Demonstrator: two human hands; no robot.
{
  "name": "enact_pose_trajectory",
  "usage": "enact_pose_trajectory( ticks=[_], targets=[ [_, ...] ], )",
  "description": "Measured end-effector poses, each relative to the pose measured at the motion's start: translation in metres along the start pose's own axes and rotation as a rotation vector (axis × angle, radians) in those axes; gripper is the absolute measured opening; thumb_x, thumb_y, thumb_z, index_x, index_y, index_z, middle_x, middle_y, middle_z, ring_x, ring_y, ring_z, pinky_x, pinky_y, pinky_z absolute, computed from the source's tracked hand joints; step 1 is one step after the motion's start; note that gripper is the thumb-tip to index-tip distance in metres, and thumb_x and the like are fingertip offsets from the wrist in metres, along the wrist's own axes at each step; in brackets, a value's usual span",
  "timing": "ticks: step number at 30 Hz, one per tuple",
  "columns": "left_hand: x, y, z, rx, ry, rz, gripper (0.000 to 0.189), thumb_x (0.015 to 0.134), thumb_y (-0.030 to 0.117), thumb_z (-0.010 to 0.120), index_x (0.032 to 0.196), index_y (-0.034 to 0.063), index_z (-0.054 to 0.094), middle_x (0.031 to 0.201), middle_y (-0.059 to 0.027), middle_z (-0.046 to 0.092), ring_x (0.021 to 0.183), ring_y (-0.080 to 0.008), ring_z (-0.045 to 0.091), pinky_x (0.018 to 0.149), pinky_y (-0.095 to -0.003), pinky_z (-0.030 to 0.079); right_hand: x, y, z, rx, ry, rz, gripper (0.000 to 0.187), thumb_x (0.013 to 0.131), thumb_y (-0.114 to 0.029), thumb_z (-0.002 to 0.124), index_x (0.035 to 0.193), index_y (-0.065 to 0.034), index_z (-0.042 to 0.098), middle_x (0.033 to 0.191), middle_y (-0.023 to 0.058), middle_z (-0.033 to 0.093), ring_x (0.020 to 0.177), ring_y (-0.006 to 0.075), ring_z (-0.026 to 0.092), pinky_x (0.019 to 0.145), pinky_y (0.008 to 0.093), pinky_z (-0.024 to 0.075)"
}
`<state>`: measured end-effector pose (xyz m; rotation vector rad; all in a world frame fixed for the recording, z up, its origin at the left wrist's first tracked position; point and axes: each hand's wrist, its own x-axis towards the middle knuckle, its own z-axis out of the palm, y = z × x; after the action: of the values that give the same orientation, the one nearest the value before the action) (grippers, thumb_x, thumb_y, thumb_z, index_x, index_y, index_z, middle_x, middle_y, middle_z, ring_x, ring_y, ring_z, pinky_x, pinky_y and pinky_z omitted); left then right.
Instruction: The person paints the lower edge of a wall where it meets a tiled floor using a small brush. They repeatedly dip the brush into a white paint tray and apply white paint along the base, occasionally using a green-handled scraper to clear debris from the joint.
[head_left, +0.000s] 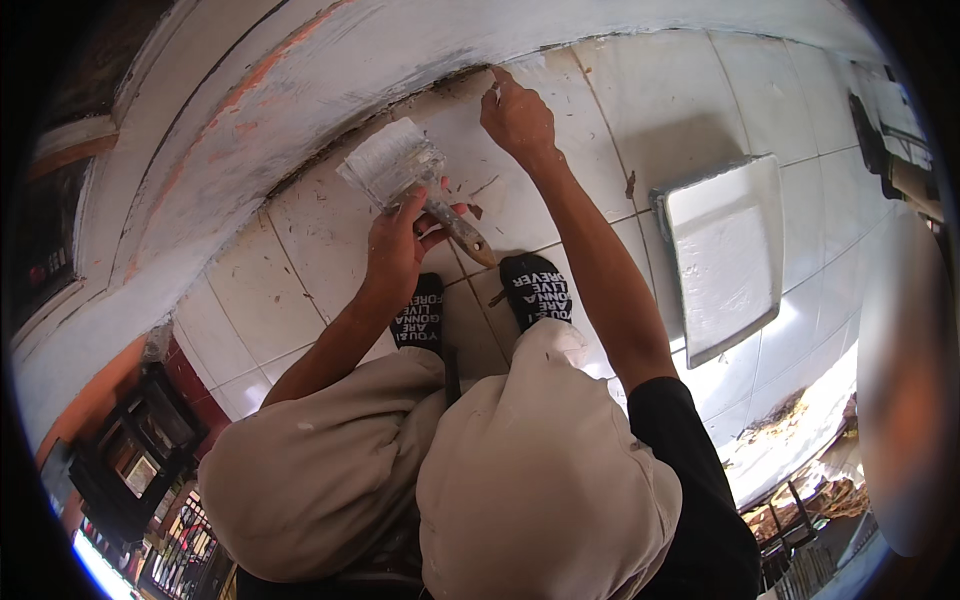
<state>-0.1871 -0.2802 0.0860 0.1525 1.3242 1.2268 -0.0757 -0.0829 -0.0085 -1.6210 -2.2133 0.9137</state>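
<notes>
My left hand (401, 244) grips a wide paintbrush (424, 180) around its handle. White paint coats the bristles, which point toward the wall, and the wooden handle end angles back toward my feet. My right hand (521, 116) reaches to the foot of the white-painted wall (360, 52). Its index finger is extended at the seam where wall meets floor, and the other fingers are curled. A small pale patch shows by those fingers; whether it is a held piece or paint is unclear. To the right, a paint tray (727, 255) with white paint rests on the floor.
White floor tiles (300, 247) carry dry leaf bits and debris along the dark wall seam. My socked feet (536, 289) stand between the brush and my knees. Orange patches show through the wall paint. Dark wooden furniture (139, 442) is at lower left; a blurred shape fills the right rim.
</notes>
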Motion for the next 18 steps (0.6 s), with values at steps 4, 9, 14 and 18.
enact_pose_trajectory(
  ticks=[4,9,14,18],
  targets=[
    [-0.004,-0.005,-0.002,-0.019,0.075,-0.005,0.048,0.109,0.03,0.054,0.148,0.0038,0.046,0.141,-0.011,0.061,0.117,-0.0275,0.068,0.098,-0.0431,0.057,0.0,-0.002,0.007,0.029,-0.046,-0.081,0.044,0.096,-0.026,0.057,0.137,-0.0081,0.063,0.091,0.0224,0.075,0.084,0.0413,0.074,0.078,0.0525,0.0588],
    [0.003,-0.007,0.008,-0.004,0.099,-0.015,0.048,0.109,0.031,0.052,0.149,0.0044,0.045,0.142,-0.0105,0.06,0.118,-0.0267,0.067,0.099,-0.0436,0.055,0.001,0.004,0.004,0.111,0.053,-0.041,0.039,0.094,-0.022,0.059,0.126,-0.0006,0.065,0.077,0.0248,0.072,0.073,0.042,0.073,0.071,0.0504,0.0603],
    [0.009,-0.007,0.018,0.037,0.101,-0.064,0.05,0.11,0.034,0.049,0.151,0.0047,0.045,0.144,-0.0106,0.06,0.12,-0.0255,0.065,0.102,-0.0443,0.053,0.007,0.003,0.009,0.161,0.052,-0.123,0.033,0.097,-0.028,0.059,0.114,-0.0039,0.072,0.081,0.0202,0.074,0.076,0.0411,0.073,0.071,0.0482,0.0594],
    [0.011,-0.01,0.019,0.036,0.117,-0.07,0.049,0.111,0.033,0.049,0.151,0.005,0.045,0.144,-0.0106,0.06,0.121,-0.0247,0.065,0.102,-0.0438,0.053,0.005,0.004,0.001,0.183,-0.062,0.006,0.037,0.099,-0.037,0.061,0.106,-0.0032,0.075,0.081,0.0167,0.074,0.073,0.0366,0.072,0.072,0.044,0.0579]
  ],
)
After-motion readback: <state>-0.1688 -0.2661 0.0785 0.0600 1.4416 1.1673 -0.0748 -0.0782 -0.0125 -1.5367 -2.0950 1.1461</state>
